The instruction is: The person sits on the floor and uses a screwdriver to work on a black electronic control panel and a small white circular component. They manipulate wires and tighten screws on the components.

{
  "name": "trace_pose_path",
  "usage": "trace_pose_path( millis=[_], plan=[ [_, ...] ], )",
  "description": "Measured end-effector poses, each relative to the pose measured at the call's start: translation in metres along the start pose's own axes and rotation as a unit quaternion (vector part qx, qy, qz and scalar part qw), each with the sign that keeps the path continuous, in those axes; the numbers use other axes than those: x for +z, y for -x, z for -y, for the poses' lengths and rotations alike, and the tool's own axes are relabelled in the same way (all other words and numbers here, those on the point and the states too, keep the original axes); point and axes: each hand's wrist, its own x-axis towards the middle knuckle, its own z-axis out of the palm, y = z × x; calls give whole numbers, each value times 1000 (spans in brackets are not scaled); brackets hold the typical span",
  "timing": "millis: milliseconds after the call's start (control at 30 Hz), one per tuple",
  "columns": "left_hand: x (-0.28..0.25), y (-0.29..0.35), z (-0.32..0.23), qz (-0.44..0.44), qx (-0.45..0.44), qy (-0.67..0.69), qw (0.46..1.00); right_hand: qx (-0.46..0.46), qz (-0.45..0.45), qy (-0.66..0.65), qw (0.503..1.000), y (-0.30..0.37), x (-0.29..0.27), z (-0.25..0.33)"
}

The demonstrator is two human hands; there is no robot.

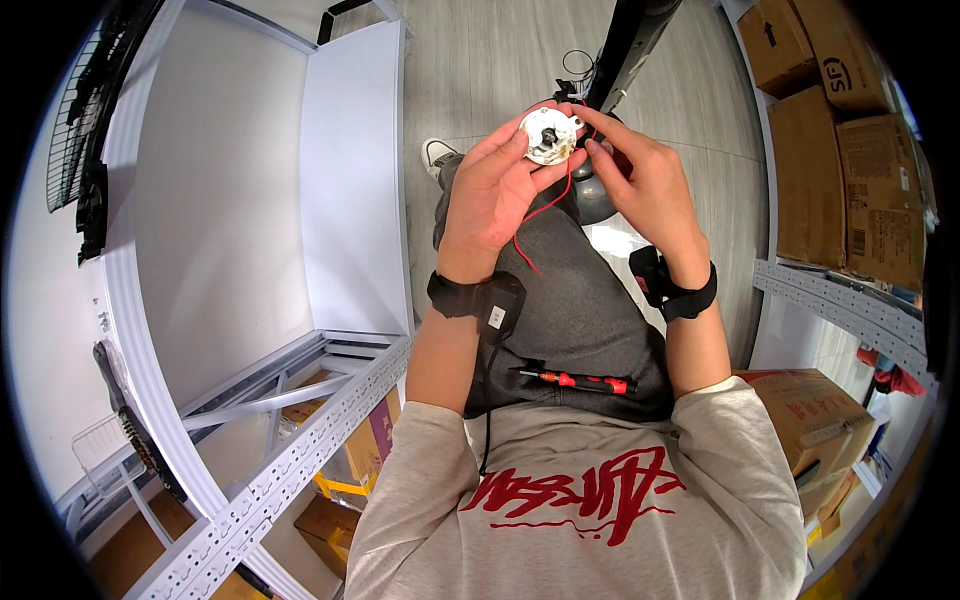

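My left hand point(492, 190) grips a round white part point(549, 136) with a dark centre, the thumb on its face and fingers behind it. From the part's lower right edge a thin red wire point(545, 207) hangs down over my leg. My right hand point(648, 175) is at the part's right edge, by a small tab; thumb and index finger are bent close together there. What they pinch is too small to make out. Across my lap lies a screwdriver point(575, 381) with a red and black handle.
White shelving point(360, 170) rises on my left, its perforated rail point(290, 470) running near my elbow. Cardboard boxes point(810, 180) fill a rack on the right. A dark upright post point(630, 50) with a cable stands ahead. Each wrist wears a black strap point(478, 303).
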Motion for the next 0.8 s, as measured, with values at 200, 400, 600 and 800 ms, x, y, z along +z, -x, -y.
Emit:
trace_pose_path(
  millis=[200,400,600,800],
  plan=[
    [-2,0,1,0,0,-5,1000,1,-2,-1,1000,1,0,0],
    [-1,0,1,-2,2,-10,1000,-4,-5,-4,1000,0,0,-2],
    [2,0,1,-1,5,-9,1000,-1,-1,-2,1000,0,0,0],
    [0,-1,0,-7,1,7,1000,1,1,-2,1000,0,0,0]
  ],
)
